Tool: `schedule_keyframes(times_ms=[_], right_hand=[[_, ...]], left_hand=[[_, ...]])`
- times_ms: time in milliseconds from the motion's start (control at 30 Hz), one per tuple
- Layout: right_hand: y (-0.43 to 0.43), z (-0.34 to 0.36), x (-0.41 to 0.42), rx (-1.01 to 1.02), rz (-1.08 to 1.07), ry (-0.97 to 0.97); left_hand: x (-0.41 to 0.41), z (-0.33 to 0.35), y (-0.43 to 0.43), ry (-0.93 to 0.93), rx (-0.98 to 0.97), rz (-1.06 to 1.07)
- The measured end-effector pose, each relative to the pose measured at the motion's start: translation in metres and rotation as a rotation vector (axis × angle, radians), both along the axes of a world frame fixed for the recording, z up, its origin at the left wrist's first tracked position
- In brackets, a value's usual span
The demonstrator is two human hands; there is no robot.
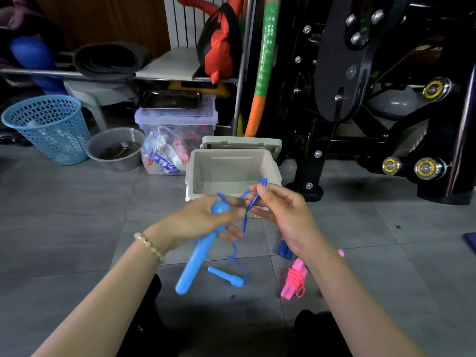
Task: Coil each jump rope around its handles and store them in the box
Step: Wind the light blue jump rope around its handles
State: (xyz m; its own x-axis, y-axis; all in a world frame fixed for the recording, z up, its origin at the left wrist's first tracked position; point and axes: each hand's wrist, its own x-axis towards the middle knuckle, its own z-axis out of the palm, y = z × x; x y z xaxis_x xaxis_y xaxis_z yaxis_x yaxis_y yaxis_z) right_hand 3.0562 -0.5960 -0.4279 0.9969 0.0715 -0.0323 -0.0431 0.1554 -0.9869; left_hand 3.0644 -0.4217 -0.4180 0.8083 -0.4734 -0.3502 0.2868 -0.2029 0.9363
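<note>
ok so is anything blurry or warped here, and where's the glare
Head view: wide-angle bending toward the edges, the shelf rail bowed and the black machine leaning; bright glare on its bolts; the left hand, right hand and blue handle look slightly soft, the box sharper.

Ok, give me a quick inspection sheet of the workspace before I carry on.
surface: grey tiled floor.
job's things: beige box open, nothing seen inside, lid propped behind; blue rope uncoiled, loose handle on floor; pink rope coiled, on floor; dark blue item under right wrist, unclear.
clutter: blue basket, grey bowl, clear bin left of box.
hands: left hand grips blue handle; right hand pinches blue rope.
cables: nothing seen.
surroundings: black gym machine right, shelf rack behind.
</note>
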Motion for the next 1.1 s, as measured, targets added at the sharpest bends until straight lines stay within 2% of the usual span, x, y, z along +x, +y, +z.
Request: schedule_keyframes(times_ms=[67,133,233,333,433,500,567,667,800,900,1000,1100], right_hand=[[0.002,0.0,0.0,-0.025,-0.02,-0.022],[0.002,-0.001,0.001,-0.048,-0.019,-0.015],[0.002,-0.004,0.003,-0.063,0.086,0.031],[0.007,-0.01,-0.001,-0.08,0.297,0.152],[0.004,-0.018,-0.007,-0.356,0.513,0.181],[0.001,-0.023,-0.008,-0.447,0.55,0.183],[0.001,-0.022,-0.007,-0.403,0.451,0.162],[0.004,-0.012,-0.003,-0.165,0.224,0.081],[0.006,0.003,-0.001,0.057,0.017,-0.024],[0.006,0.003,0.0,-0.002,-0.055,-0.03],[0.004,-0.004,0.003,-0.107,-0.001,0.008],[0.007,-0.01,0.002,-0.075,0.189,0.131]], left_hand=[[-0.006,-0.005,-0.012,-0.081,0.037,-0.114],[-0.005,-0.006,-0.017,-0.139,0.014,-0.052],[0.0,0.0,-0.014,-0.191,-0.108,0.148],[0.003,0.012,-0.011,-0.239,-0.284,0.374],[0.01,0.022,0.0,-0.304,-0.43,0.609],[0.015,0.026,0.014,-0.342,-0.489,0.684],[0.017,0.024,0.022,-0.332,-0.467,0.667],[0.014,0.016,0.02,-0.176,-0.267,0.548],[0.003,0.002,0.007,0.025,-0.061,0.091],[-0.009,-0.002,-0.011,0.042,-0.043,-0.146],[-0.01,-0.002,-0.02,-0.007,-0.086,-0.051],[-0.003,0.007,-0.017,-0.081,-0.23,0.209]])
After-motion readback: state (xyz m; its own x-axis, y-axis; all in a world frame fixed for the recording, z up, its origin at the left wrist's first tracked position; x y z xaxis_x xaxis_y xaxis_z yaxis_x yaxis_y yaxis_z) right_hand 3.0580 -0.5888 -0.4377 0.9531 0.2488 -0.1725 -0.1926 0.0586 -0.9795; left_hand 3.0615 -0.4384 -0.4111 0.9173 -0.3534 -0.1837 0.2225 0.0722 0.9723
